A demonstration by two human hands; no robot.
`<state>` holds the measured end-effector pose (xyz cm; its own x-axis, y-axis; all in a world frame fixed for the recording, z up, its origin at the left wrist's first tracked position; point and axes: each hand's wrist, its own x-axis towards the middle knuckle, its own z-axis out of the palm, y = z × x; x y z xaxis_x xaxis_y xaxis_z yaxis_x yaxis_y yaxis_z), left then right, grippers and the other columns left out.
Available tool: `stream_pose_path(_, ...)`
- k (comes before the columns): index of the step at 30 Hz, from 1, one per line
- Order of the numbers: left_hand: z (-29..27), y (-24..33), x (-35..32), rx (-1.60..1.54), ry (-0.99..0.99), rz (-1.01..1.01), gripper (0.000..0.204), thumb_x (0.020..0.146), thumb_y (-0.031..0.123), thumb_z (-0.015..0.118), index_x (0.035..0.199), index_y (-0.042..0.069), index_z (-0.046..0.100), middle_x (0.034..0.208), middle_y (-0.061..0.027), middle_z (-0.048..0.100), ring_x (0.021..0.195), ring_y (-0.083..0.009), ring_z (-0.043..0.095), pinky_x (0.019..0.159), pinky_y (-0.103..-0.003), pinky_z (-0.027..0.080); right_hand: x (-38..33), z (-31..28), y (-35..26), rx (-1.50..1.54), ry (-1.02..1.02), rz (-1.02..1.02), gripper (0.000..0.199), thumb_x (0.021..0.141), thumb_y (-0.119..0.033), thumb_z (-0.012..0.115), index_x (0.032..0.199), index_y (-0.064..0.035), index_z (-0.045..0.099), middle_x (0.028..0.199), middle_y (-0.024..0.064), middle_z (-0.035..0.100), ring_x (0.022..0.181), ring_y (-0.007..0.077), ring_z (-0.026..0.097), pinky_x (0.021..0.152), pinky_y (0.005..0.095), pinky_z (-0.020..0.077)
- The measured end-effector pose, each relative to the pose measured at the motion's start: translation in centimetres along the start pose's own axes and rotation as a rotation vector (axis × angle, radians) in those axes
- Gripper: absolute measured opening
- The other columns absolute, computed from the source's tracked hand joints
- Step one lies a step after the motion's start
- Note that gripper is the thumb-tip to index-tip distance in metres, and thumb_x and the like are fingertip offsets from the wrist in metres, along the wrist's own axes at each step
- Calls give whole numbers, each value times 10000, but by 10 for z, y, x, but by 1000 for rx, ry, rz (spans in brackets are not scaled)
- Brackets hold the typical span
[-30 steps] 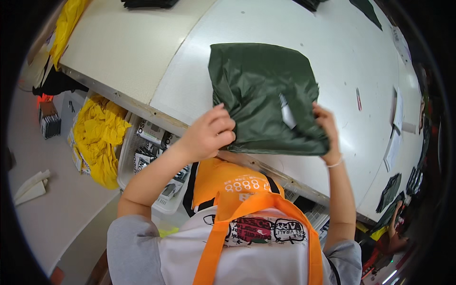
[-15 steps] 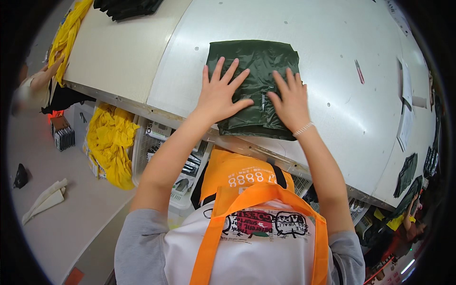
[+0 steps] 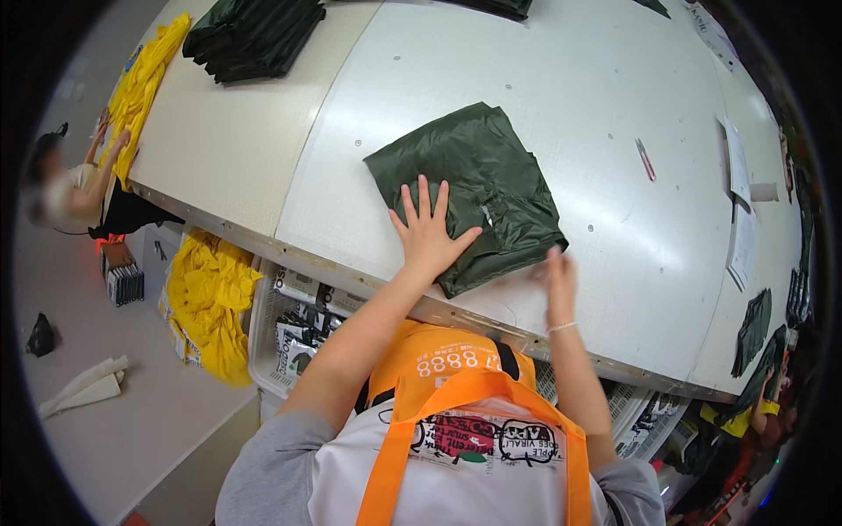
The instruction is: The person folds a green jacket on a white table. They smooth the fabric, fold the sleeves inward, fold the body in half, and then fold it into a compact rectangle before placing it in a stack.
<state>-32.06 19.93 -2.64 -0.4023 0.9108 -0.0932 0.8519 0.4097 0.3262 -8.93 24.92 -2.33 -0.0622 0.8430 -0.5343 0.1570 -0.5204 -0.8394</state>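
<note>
A folded dark green garment (image 3: 478, 158) of thin, shiny fabric lies turned at an angle on the pale worktable (image 3: 596, 280). It has a small white mark near its middle. My left hand (image 3: 428, 235) rests flat on its left part, fingers spread. Beside the garment's near right corner is my right hand (image 3: 561, 285), smeared by motion. Its fingertips are close to that corner, but whether they touch or pinch the fabric cannot be made out.
A stack of folded dark garments (image 3: 254, 35) stands at the far left. A small red cutter (image 3: 646, 160) and papers (image 3: 739, 237) lie to the right. Below the table edge are yellow fabric (image 3: 206, 307) and a basket of packages (image 3: 294, 329). Another person (image 3: 79, 188) handles yellow cloth at left.
The garment has turned at an angle on the table. My right hand has left its surface and moved down to its near right corner. My left hand has shifted slightly right and nearer.
</note>
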Motion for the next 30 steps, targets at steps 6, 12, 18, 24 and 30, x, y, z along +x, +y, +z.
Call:
stream_pose_path(6,11,40,-28,-213,41,-11,1093,683,622,682,1473,84,151,1528,-218,-14,1386,-464,-26,1002,-706,83,-42,56,16,358,-56,-24,714,853,-386,650,1337,46,351,1298,145,454,1191,212,427,1017,314,315)
stream_pose_path(12,2,57,-48,-379,-40,43,1056,715,560,687,1462,45,146,1510,-270,-17,1365,-513,-42,990,-706,115,-20,37,-2,199,30,-138,675,832,-320,686,1306,59,391,1272,152,494,1152,227,468,991,305,346)
stream_pose_path(18,-35,9,-25,-546,193,193,791,742,293,724,1360,-26,348,1373,-294,362,1267,-408,357,1044,-458,282,14,-5,-15,262,-80,102,668,825,-350,699,1275,81,457,1243,149,538,1083,220,529,938,304,407)
stream_pose_path(24,-24,-41,47,-578,40,-49,771,825,364,647,1363,-75,313,1290,-282,441,1175,-412,431,1000,-442,336,19,1,-16,246,-65,124,651,834,-350,687,1280,67,460,1243,141,539,1105,214,515,940,298,404)
stream_pose_path(30,-17,-19,58,-99,217,86,723,806,340,667,1364,2,356,1281,-227,458,1160,-363,458,977,-434,352,20,2,-14,224,-38,102,651,839,-361,679,1282,63,461,1245,134,536,1124,201,496,960,288,376)
